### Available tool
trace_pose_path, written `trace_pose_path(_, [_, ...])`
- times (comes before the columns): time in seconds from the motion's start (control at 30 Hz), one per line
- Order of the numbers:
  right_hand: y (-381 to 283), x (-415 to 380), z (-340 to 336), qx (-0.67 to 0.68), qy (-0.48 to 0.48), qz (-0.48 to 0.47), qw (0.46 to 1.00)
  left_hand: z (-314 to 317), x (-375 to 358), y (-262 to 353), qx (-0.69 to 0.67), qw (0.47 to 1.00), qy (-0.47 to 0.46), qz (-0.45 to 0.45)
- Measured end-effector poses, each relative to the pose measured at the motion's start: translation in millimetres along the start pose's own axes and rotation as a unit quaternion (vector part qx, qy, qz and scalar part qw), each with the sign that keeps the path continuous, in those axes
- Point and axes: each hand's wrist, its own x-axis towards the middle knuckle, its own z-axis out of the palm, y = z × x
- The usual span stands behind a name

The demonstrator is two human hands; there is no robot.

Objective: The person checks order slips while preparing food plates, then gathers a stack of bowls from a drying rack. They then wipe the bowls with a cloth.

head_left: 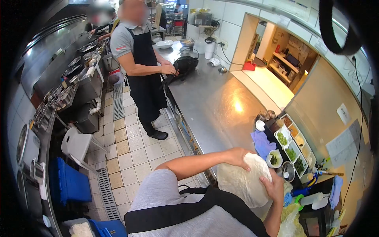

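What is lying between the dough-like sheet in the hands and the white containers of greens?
In the head view, a purple cloth, a white bowl and a metal bowl lie between the dough-like sheet and the containers.

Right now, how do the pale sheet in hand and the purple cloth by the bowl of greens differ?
Colour: the pale sheet is off-white; the purple cloth is bluish-violet. State: the left hand and right hand hold the pale sheet; the purple cloth lies rumpled on the counter. Size: the pale sheet looks larger than the purple cloth. Both look soft.
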Motion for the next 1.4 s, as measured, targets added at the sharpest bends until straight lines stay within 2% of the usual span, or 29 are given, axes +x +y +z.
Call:
trace_pose_path(0.07, [10,-2,6,0.012,0.011,-0.005,1.0,5,-3,-4,0.003,0.999,-0.009,-0.041])
trace_pose_path(0.1, [25,-3,6,0.048,-0.013,-0.027,0.998,6,-7,-8,0.004,0.998,-0.008,-0.061])
trace_pose_path(0.13, [40,-9,11,0.16,-0.007,-0.019,0.987,7,-13,-12,0.005,0.997,-0.006,-0.08])
trace_pose_path(0.2, [71,-23,26,0.378,0.003,-0.006,0.926,6,-25,-22,-0.02,0.996,0.047,-0.069])
trace_pose_path(0.23, [78,-27,34,0.265,0.029,-0.018,0.964,8,-28,-29,-0.034,0.994,0.068,-0.072])
trace_pose_path(0.27, [86,-27,38,0.226,0.039,-0.003,0.973,9,-29,-34,-0.049,0.992,0.088,-0.076])
trace_pose_path(0.33, [55,-36,54,0.148,0.061,0.036,0.987,10,-28,-43,-0.013,0.992,0.097,-0.077])
trace_pose_path(0.43, [-12,-41,58,-0.106,0.009,-0.098,0.99,12,-26,-31,0.113,0.984,0.106,-0.088])
trace_pose_path(0.53, [-27,-32,64,-0.222,-0.042,-0.007,0.974,25,-26,-3,0.198,0.973,0.095,-0.071])
trace_pose_path(0.73, [11,-5,70,-0.302,0.002,0.058,0.951,39,-24,14,0.274,0.96,0.052,-0.035])
trace_pose_path(0.77, [18,0,67,-0.255,-0.002,0.104,0.961,39,-28,21,0.275,0.96,0.046,-0.031])
trace_pose_path(0.9, [62,0,64,-0.047,0.072,0.12,0.989,39,-41,16,0.24,0.968,0.071,0.005])
trace_pose_path(1.03, [88,-18,59,0.168,0.093,0.079,0.978,17,-37,3,0.145,0.984,0.093,-0.045])
trace_pose_path(1.1, [82,-36,50,0.255,0.123,0.114,0.952,16,-28,-15,0.048,0.99,0.132,-0.012])
trace_pose_path(1.13, [106,-49,50,0.361,0.121,0.134,0.915,13,-26,0,-0.042,0.99,0.13,-0.039])
trace_pose_path(1.17, [109,-58,49,0.492,0.126,0.108,0.854,7,-24,14,-0.131,0.981,0.12,-0.073])
trace_pose_path(1.2, [119,-70,50,0.531,0.123,0.102,0.832,9,-19,12,-0.195,0.97,0.124,-0.069])
trace_pose_path(1.23, [124,-82,52,0.486,0.134,0.152,0.85,12,-14,9,-0.259,0.955,0.127,-0.069])
trace_pose_path(1.3, [102,-90,49,0.369,0.207,0.139,0.895,15,-1,25,-0.296,0.942,0.117,-0.102])
trace_pose_path(1.33, [72,-92,39,0.31,0.251,0.112,0.91,22,6,32,-0.283,0.945,0.128,-0.103])
trace_pose_path(1.37, [55,-94,31,0.244,0.248,0.13,0.928,31,14,38,-0.267,0.948,0.138,-0.103])
trace_pose_path(1.4, [46,-97,26,0.182,0.243,0.152,0.941,44,18,40,-0.201,0.969,0.14,-0.037])
